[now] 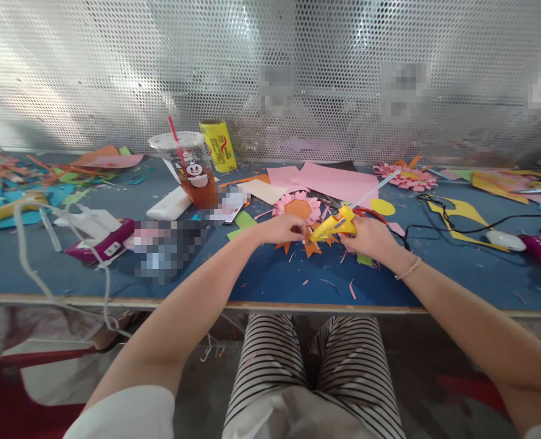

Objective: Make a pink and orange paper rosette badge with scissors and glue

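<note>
My right hand (371,236) is wrapped round a yellow glue gun (333,224), its nozzle pointing down and left. A clear glue stick (375,188) sticks out of its back. Just left of the nozzle, my left hand (285,229) has its fingers pinched together at the edge of a paper flower; whatever lies between the fingertips is too small to name. The flower has a pink fringe (314,206), an orange centre (298,210) and orange pointed petals (313,249) below, partly hidden by my hands.
A drink cup (197,177) with a red straw and a yellow roll (219,146) stand at the back left. Pink paper (339,183) and another fringed flower (407,175) lie behind. Purple power strips (103,244) with cables lie left and right. Perforated metal (334,79) rises behind the blue table (270,283).
</note>
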A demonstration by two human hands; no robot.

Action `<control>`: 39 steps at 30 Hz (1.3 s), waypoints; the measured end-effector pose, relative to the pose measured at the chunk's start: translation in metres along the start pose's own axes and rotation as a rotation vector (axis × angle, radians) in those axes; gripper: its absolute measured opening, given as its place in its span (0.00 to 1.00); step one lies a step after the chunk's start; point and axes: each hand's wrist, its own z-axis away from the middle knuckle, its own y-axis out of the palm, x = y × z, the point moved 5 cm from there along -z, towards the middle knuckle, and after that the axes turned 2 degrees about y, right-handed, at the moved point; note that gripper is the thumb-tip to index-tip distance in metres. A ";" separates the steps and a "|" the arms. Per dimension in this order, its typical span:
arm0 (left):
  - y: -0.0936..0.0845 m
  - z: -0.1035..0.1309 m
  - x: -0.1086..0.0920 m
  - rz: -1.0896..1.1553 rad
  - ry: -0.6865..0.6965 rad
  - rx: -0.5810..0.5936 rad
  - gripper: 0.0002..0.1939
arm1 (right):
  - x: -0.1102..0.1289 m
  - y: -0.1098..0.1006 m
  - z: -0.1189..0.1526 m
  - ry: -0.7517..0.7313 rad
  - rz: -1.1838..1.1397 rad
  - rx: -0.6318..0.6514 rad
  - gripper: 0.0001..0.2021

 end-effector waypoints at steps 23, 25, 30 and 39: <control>-0.005 0.000 0.000 -0.005 -0.025 -0.100 0.08 | 0.002 -0.002 0.001 0.013 0.055 -0.050 0.17; -0.005 0.000 0.001 0.016 -0.021 -0.110 0.08 | 0.002 -0.001 0.000 0.012 0.056 -0.056 0.17; -0.004 -0.002 0.005 0.037 -0.032 -0.117 0.08 | 0.002 -0.001 -0.001 0.021 0.064 -0.063 0.17; -0.003 -0.002 0.005 0.037 -0.021 -0.133 0.06 | 0.005 0.000 -0.002 0.041 0.078 -0.024 0.18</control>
